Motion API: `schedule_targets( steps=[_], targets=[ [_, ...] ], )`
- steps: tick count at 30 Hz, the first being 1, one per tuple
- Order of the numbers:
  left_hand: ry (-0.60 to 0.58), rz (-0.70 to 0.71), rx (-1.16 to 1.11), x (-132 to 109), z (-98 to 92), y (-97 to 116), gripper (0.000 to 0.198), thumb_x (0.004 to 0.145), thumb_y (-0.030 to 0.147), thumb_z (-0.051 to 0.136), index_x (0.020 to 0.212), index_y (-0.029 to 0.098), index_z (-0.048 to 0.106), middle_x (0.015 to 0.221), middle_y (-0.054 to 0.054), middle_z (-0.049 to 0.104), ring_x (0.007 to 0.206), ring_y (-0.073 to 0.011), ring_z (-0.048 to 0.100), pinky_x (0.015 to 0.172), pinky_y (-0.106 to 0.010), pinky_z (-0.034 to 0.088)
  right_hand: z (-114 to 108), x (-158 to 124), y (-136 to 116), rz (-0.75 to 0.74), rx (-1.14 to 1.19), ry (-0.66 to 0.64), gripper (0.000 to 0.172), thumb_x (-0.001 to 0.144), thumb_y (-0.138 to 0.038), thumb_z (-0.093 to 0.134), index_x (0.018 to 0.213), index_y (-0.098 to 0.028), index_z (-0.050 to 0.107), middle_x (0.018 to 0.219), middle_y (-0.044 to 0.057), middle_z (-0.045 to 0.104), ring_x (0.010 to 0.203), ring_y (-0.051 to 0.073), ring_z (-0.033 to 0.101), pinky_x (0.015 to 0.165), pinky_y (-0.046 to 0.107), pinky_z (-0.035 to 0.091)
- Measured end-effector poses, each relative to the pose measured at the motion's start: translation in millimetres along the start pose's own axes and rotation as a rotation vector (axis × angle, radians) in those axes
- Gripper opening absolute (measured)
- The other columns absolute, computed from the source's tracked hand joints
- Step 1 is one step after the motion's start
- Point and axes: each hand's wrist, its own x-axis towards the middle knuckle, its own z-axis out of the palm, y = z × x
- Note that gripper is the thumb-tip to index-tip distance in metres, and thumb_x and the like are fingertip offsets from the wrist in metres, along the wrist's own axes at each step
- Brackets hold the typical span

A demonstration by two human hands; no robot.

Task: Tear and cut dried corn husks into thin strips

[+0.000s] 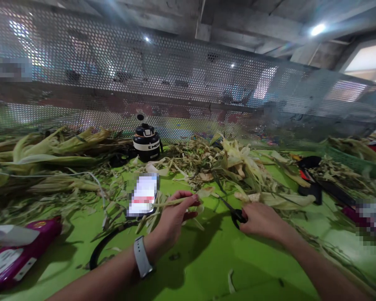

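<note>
My left hand (175, 215), with a pale watch strap (142, 256) on its wrist, pinches a thin piece of corn husk (206, 192) between thumb and fingers. To its right, my right hand (259, 219) is closed around the black handles of a pair of scissors (237, 215). The blades point up and left toward the husk piece; whether they touch it I cannot tell. Just beyond the right hand lies a heap of pale green husks (238, 161). A lit phone (143, 194) rests behind the left wrist, its screen blurred.
A black bottle (147, 144) stands at the back before a perforated metal screen (181, 83). More husks (59, 150) are piled at left. A magenta power strip (28, 251) and a black cable (97, 248) lie at front left. A green basket (347, 156) is at right.
</note>
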Motion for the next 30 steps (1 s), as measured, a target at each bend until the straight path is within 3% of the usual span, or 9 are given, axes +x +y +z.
schedule_targets(
  steps=[10,13,17,21,25,30],
  targets=[
    [0.008,-0.004,-0.018,-0.3,0.9,-0.7,0.023,0.068,0.027,0.074,0.079,0.019,0.054,0.081,-0.001,0.065,0.081,-0.0152,0.063,0.063,-0.023,0.049,0.2,-13.9,17.6,-0.105,0.023,0.004,0.018,0.063,-0.017,0.054,0.081,-0.016,0.057,0.089,0.011,0.064,0.079,0.025,0.059,0.060,0.027,0.034],
    [0.016,-0.003,-0.011,0.2,0.0,-1.3,0.024,0.068,0.028,0.074,0.078,0.020,0.054,0.081,-0.001,0.066,0.081,-0.0152,0.064,0.065,-0.024,0.049,1.7,-12.7,20.3,-0.136,0.065,0.002,0.023,0.063,-0.015,0.051,0.086,-0.016,0.057,0.089,0.009,0.064,0.079,0.023,0.059,0.061,0.026,0.034],
    [0.020,0.005,-0.019,-0.1,0.0,-1.2,0.025,0.066,0.029,0.075,0.077,0.020,0.055,0.080,-0.001,0.066,0.081,-0.0161,0.064,0.064,-0.025,0.049,-1.5,-12.1,26.5,-0.103,0.131,-0.070,0.016,0.060,-0.016,0.055,0.076,-0.017,0.057,0.078,0.006,0.063,0.072,0.022,0.056,0.055,0.026,0.030],
    [0.024,0.005,-0.033,-0.2,1.0,-0.3,0.025,0.066,0.029,0.075,0.077,0.020,0.055,0.080,0.000,0.066,0.080,-0.0159,0.064,0.064,-0.025,0.049,-4.2,-14.6,40.6,-0.065,0.506,-0.199,0.016,0.058,-0.014,0.055,0.073,-0.018,0.053,0.066,-0.001,0.056,0.061,0.015,0.053,0.049,0.023,0.032],
    [0.027,0.000,-0.040,-0.1,1.4,0.4,0.026,0.065,0.029,0.076,0.077,0.019,0.055,0.078,0.000,0.066,0.077,-0.0149,0.064,0.063,-0.024,0.048,1.6,-16.5,44.9,-0.151,0.992,-0.313,0.020,0.064,-0.020,0.061,0.080,-0.017,0.050,0.069,-0.002,0.057,0.061,0.011,0.054,0.052,0.021,0.041],
    [0.024,0.015,-0.037,-0.5,0.6,0.3,0.025,0.067,0.030,0.075,0.077,0.019,0.054,0.080,0.000,0.064,0.079,-0.0150,0.064,0.062,-0.023,0.048,21.7,-13.5,23.6,-0.099,1.197,-0.255,0.036,0.074,-0.047,0.067,0.082,-0.019,0.047,0.065,-0.005,0.055,0.052,0.008,0.050,0.044,0.017,0.040]
  ],
)
